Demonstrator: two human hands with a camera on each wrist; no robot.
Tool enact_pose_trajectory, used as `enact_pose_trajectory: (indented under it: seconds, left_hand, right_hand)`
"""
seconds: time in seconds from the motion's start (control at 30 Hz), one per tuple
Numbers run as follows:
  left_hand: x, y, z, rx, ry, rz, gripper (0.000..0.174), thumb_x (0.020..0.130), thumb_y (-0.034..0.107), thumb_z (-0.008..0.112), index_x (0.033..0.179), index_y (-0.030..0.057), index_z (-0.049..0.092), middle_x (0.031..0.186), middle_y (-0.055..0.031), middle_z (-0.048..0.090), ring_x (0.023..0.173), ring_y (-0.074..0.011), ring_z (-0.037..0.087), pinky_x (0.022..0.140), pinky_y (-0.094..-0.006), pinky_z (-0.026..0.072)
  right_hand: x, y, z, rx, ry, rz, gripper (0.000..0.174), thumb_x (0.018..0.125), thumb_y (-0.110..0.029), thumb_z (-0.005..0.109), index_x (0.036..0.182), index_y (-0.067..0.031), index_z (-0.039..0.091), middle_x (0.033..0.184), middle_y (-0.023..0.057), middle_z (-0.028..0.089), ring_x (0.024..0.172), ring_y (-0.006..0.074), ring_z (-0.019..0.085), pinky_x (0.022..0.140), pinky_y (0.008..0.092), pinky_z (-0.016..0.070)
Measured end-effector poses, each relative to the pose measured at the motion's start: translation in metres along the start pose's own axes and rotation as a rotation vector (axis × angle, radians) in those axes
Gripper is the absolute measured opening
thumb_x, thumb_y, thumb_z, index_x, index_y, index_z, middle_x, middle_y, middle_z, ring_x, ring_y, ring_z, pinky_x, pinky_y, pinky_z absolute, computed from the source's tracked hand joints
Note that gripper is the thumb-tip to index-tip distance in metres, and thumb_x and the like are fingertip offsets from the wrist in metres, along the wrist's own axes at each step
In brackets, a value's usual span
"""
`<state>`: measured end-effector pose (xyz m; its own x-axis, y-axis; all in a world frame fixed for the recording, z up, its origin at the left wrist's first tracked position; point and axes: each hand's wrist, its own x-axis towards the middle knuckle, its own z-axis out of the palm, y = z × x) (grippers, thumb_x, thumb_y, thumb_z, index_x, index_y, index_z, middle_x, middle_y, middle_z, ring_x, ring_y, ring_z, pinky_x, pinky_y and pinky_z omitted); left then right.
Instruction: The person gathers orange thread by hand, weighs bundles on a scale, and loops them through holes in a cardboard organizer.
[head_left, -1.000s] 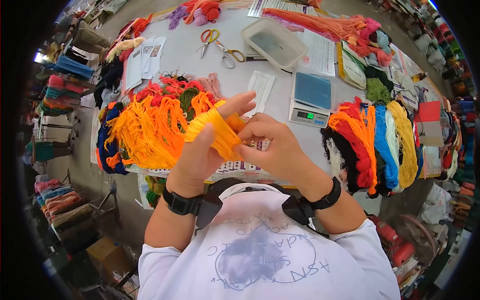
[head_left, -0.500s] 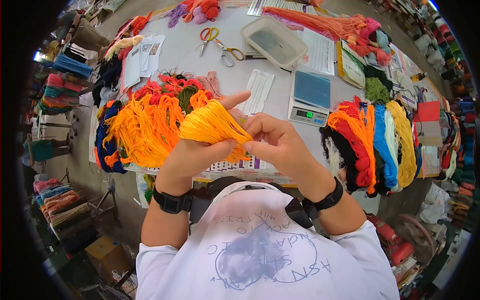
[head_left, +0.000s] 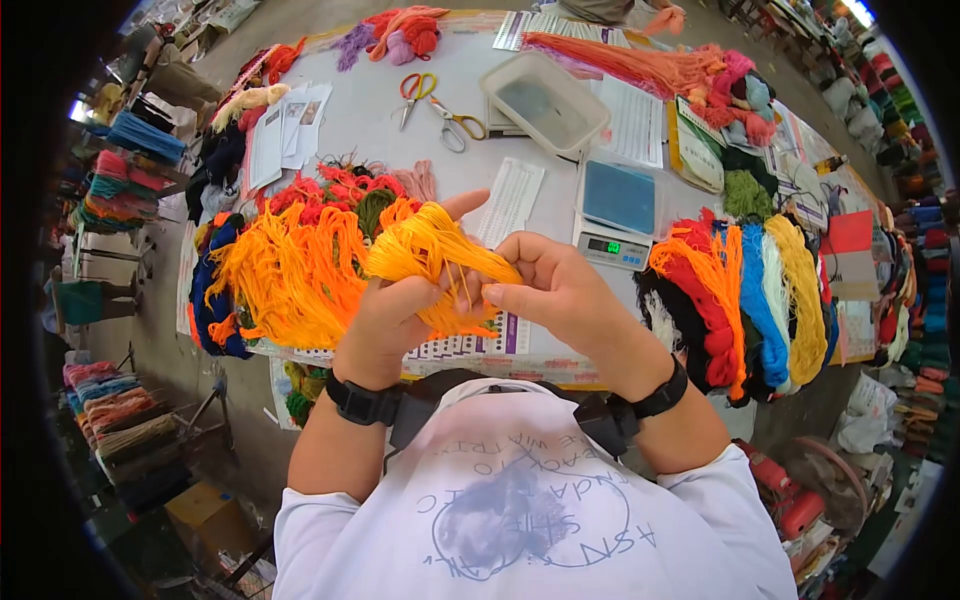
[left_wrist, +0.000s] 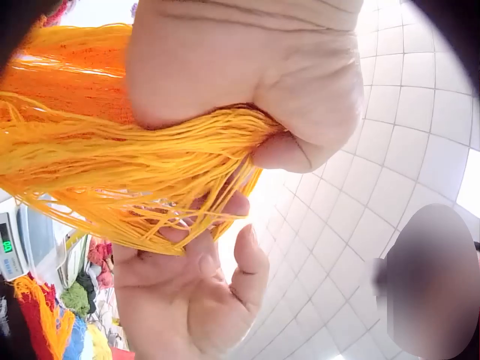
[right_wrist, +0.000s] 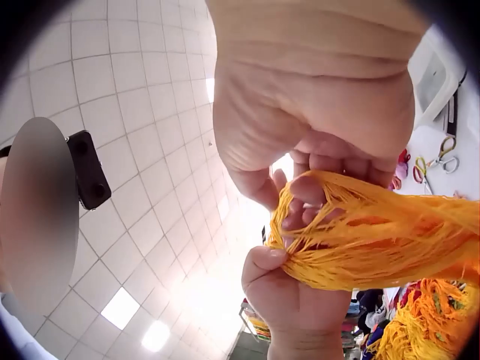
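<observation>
"Skein (head_left: pixel 425 240) of yellow-orange yarn, isn't it, held up between two hands?"

"Yes, above the near edge of the table (head_left: pixel 365 135). The strands are thin and matte, bunched tight at the left thumb and fanning into loose loops."

"How does the left hand (head_left: pixel 385 320) grip it?"

"Thumb curled in, clamping the bundle, with a finger sticking out beyond the yarn."

"And the right hand (head_left: pixel 560 285)?"

"Fingers bent into the looped strands at one side. I can't tell whether its thumb pinches any."

"What lies around them?"

"Shaggy orange hanks (head_left: pixel 290 275) in a soft heap on the left. Farther back, a cloudy rectangular tub (head_left: pixel 545 100) with rounded corners, and a scale (head_left: pixel 615 200) with a flat blue plate."
</observation>
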<state>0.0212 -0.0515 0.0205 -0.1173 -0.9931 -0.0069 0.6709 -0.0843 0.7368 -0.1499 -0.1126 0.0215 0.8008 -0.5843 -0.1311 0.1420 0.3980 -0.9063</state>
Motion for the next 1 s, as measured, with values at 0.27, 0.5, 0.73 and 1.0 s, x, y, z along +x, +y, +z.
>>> enact_pose_trajectory:
  seconds: [0.27,0.5,0.73,1.0]
  left_hand:
    - [0.004,-0.004,0.002,-0.104,0.008,-0.167,0.063,0.077,0.018,0.059,0.131,-0.0052,0.037,0.079,-0.0076,0.054,0.057,-0.0102,0.05,0.052,-0.0207,0.0401]
    - [-0.072,0.004,-0.074,-0.06,0.4,-0.072,0.021,0.087,0.024,0.051,0.082,0.0057,0.06,0.052,-0.0004,0.048,0.04,-0.0101,0.042,0.04,-0.0255,0.0382]
    - [-0.108,0.123,-0.152,-0.498,-0.066,0.334,0.032,0.1,0.024,0.033,0.121,0.0057,0.05,0.057,0.0031,0.029,0.043,-0.0055,0.029,0.04,-0.0235,0.0263]
    - [-0.225,0.271,-0.375,-0.547,0.546,0.492,0.019,0.095,0.014,0.041,0.101,0.0025,0.055,0.056,0.0007,0.033,0.047,-0.0094,0.031,0.045,-0.0252,0.0278]
  right_hand:
    - [0.004,-0.006,-0.014,0.095,0.06,0.031,0.014,0.092,-0.016,0.054,0.092,-0.0018,0.054,0.077,0.0015,0.058,0.066,0.0065,0.051,0.063,0.0206,0.0432]
    - [-0.024,-0.006,-0.13,0.72,0.408,-0.026,0.015,0.094,-0.015,0.047,0.08,-0.0086,0.048,0.056,-0.0071,0.028,0.045,0.0045,0.027,0.041,0.0195,0.0237]
    - [-0.175,0.029,-0.319,0.746,1.034,-0.016,0.017,0.096,-0.014,0.043,0.08,-0.0085,0.047,0.052,-0.0067,0.024,0.038,0.0057,0.022,0.036,0.0213,0.0177]
    - [-0.354,-0.006,-0.426,0.455,1.617,-0.031,0.022,0.093,-0.012,0.045,0.072,-0.0104,0.038,0.05,-0.0049,0.023,0.037,0.009,0.022,0.036,0.0243,0.0196]
